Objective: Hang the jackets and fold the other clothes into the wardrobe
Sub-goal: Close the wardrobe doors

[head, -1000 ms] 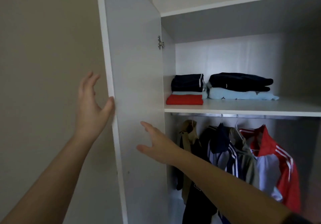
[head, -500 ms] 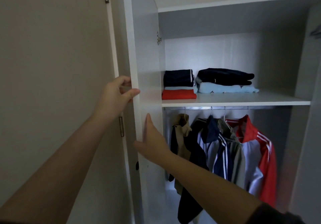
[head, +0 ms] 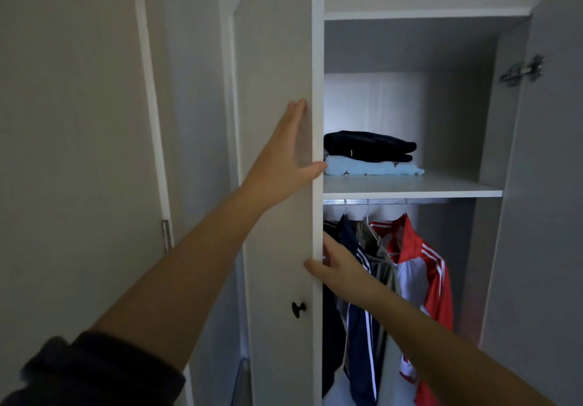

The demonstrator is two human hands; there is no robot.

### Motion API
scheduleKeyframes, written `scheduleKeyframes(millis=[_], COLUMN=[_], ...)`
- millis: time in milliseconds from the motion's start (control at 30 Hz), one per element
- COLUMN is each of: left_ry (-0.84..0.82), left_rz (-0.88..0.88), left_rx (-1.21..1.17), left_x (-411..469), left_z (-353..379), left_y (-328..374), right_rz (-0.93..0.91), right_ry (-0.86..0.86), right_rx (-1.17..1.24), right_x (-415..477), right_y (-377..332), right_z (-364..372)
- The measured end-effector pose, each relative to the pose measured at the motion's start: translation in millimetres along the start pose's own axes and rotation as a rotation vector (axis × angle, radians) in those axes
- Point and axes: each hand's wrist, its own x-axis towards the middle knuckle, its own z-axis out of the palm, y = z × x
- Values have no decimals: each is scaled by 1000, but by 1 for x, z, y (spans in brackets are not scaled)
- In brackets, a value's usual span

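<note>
- Pale, matt room surfaces and a tall hinged panel (head: 79,122) fill the view left of the wardrobe door (head: 277,58).
- Low down, left of the wardrobe door, a dark, soft sleeve (head: 94,371) is pushed up the left forearm.
- On the wardrobe door's smooth white face the left hand (head: 284,159) now lies flat. Its fingers are straight and together, and the thumb hooks over the edge. Half a second ago it gripped that edge from behind.
- The wardrobe door has swung towards closing and now hides the red and dark folded pile that showed a moment ago. I judge the putting-away done and the shutting under way.
- Low on the wardrobe door sits a small, round black knob (head: 298,309).
- At the wardrobe door's edge, below the left hand, the right hand (head: 337,267) pinches the board, with the thumb in front and the fingers behind.
- Just right of the wardrobe door, a flat white shelf (head: 441,186) carries the folded clothes: a thick dark garment (head: 369,147) on a soft light blue one (head: 372,169).
- Under that shelf, right of the wardrobe door, the jackets (head: 359,311) hang on thin hangers from a shiny metal rail (head: 378,201). They include navy ones with white stripes and a glossy red and white jacket (head: 422,279).
- Farthest right of the wardrobe door, a second door (head: 552,216) stands open.
</note>
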Motion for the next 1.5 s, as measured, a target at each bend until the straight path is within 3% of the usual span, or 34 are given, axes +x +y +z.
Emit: scheduleKeyframes(millis=[200,600,967,1500], left_ry=[19,108,131,160], left_rz=[-24,-206,-228,-250], left_rx=[85,644,854,908], left_x=[53,160,199,219], left_z=[92,241,284,306], left_y=[4,-18,-53,-78], right_rz=[57,170,167,242], right_ry=[118,222,173,189], right_rx=[3,-89,11,84], right_x=[12,105,159,183], right_y=[49,166,210,242], right_z=[-74,-177,-205,-205])
